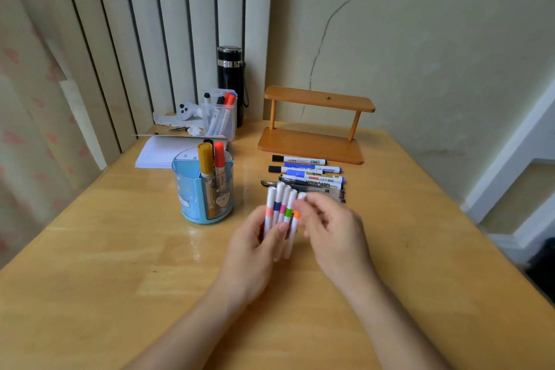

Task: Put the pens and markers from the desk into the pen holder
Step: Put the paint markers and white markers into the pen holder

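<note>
- Five slim white markers [280,213], each with a coloured band, stand fanned upright between both hands, above the tabletop [90,249].
- Left hand [255,245] is curled around the lower barrels, thumb across the front, holding the bunch.
- Right hand [326,224] is pinched narrow on the rightmost marker near its cap, fingertips touching it, apparently squaring up the bundle.
- Just beyond the right hand lies a row of whiteboard markers and pens [309,176], side by side on the tabletop; these are yet to be collected.
- Ahead and to the left of the left hand stands the blue pen holder [195,192], near the bunch but apart from it. One compartment holds a yellow-capped marker [206,162] and a red-capped marker [219,159], upright.
- Judged from this, the task is partly done: two are in, five are in hand, and the row remains.
- Farther back, a clear plastic box [220,117] holds several more markers; whether those belong to the job cannot be told.
</note>
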